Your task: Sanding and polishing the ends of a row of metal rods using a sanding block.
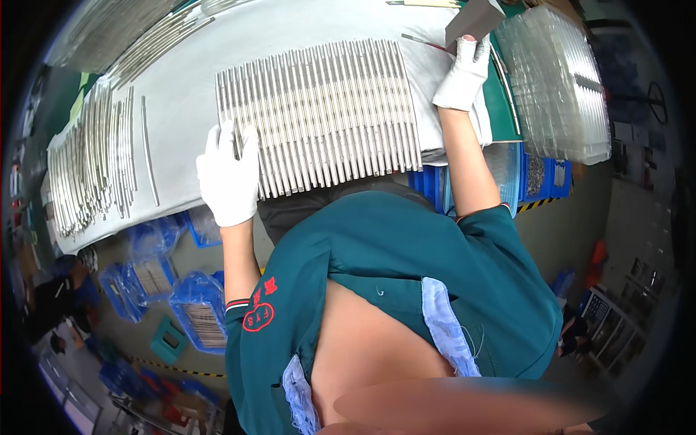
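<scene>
Left fingers point(227, 135) parted at rods point(319, 116), hold unclear | right fingers point(481, 52) closed on block point(475, 20) | uneven push could skew rods

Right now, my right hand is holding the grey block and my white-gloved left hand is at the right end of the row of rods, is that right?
Not quite: the head view shows your white-gloved left hand at the left end of the row of rods, not the right. Your right hand is holding the grey block.
</scene>
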Action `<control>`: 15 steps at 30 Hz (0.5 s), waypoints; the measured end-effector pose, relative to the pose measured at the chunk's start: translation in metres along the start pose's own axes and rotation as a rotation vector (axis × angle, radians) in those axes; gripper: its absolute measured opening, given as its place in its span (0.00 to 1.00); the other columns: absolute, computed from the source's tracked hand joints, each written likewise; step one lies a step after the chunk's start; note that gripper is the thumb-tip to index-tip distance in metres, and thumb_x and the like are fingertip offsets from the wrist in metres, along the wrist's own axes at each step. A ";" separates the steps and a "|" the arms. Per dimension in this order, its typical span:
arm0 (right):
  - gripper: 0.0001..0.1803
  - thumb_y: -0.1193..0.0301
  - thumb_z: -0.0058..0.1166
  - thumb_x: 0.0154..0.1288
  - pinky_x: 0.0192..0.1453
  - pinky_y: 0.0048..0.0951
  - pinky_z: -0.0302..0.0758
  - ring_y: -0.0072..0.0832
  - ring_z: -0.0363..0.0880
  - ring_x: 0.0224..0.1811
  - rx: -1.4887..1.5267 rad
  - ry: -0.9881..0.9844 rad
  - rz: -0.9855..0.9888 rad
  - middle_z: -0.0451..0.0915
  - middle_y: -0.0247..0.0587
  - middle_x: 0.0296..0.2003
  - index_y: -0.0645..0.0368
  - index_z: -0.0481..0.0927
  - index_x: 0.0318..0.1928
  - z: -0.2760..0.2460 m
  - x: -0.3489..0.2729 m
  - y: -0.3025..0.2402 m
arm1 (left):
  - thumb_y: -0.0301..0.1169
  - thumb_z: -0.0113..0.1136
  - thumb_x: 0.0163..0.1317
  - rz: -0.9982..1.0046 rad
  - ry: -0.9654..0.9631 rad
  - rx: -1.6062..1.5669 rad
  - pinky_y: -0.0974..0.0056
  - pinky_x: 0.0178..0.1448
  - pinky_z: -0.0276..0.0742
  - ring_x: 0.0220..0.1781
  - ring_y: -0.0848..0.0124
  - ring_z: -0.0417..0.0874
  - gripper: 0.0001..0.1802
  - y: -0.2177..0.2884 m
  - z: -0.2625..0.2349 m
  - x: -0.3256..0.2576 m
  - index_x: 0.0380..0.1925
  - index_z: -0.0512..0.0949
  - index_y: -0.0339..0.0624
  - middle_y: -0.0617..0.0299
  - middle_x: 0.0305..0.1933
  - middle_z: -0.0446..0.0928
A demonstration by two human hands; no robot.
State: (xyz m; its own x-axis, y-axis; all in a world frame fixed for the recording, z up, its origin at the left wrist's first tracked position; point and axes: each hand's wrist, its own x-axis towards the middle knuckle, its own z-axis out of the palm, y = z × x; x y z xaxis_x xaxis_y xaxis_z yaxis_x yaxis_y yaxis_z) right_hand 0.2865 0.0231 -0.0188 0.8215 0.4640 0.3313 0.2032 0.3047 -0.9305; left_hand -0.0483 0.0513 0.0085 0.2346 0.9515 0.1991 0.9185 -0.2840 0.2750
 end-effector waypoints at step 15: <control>0.33 0.65 0.67 0.57 0.64 0.33 0.70 0.36 0.75 0.58 -0.515 -0.365 -0.440 0.76 0.46 0.57 0.60 0.73 0.62 -0.004 0.000 0.020 | 0.37 0.66 0.57 0.523 0.267 -0.254 0.53 0.47 0.77 0.41 0.51 0.82 0.16 0.028 0.007 0.010 0.39 0.81 0.36 0.48 0.41 0.81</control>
State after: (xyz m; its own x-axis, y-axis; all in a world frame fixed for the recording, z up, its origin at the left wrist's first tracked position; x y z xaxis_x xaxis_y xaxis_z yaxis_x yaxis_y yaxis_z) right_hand 0.2930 0.0258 -0.0384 0.3983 0.6622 0.6347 0.7665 0.1399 -0.6268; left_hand -0.0184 0.0535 0.0117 0.5138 0.6269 0.5857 0.5927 -0.7529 0.2860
